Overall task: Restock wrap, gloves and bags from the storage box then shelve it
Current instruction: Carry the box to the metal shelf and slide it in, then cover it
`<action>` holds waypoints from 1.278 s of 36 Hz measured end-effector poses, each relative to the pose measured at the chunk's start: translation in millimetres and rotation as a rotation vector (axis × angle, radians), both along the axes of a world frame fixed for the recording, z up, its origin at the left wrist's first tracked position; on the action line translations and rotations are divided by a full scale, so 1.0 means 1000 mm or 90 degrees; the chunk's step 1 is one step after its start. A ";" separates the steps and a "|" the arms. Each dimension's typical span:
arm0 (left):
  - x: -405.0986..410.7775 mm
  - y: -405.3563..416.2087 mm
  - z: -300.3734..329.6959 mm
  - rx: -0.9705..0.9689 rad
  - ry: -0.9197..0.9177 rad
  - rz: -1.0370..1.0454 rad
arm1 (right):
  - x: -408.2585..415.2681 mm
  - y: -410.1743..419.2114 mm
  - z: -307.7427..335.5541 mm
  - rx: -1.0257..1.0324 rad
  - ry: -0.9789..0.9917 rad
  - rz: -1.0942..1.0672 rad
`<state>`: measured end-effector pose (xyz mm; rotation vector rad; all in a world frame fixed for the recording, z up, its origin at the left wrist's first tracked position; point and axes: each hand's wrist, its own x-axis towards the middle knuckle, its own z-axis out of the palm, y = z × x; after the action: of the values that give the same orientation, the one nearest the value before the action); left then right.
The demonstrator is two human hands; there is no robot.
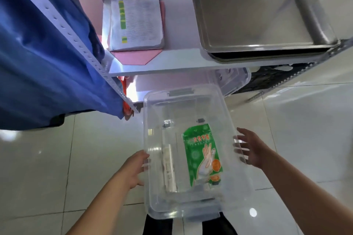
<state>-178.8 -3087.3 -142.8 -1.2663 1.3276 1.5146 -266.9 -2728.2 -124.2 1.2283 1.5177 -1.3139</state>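
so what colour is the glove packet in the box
The glove packet is green with red lettering and orange spots; head view.

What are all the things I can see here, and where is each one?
clear plastic storage box: one, see-through, middle, between the hands
green packet of disposable gloves: one, green, inside that box, right side
long whitish roll: one, white, inside that box, left of the packet
shiny steel trays: a stack, count unclear, silver, shelf, right
clipboard with printed papers: one, white with green marks, shelf, left
flat pink sheet: one, pink, under the clipboard
white metal shelf: one, white, top
second clear plastic box: one, see-through, under the shelf
black crate: one, black, under the shelf, right
hanging blue cloth: one, blue, left
left hand: touching the box's left side
right hand: fingers spread, at the box's right side
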 end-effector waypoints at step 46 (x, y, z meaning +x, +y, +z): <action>-0.196 -0.064 -0.221 -0.107 0.715 0.196 | -0.188 -0.032 -0.242 -0.285 0.731 0.023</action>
<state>-375.1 -3151.4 -363.9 -0.6760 2.0103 2.5560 -454.6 -2760.5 -366.2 0.0750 1.7490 -2.3573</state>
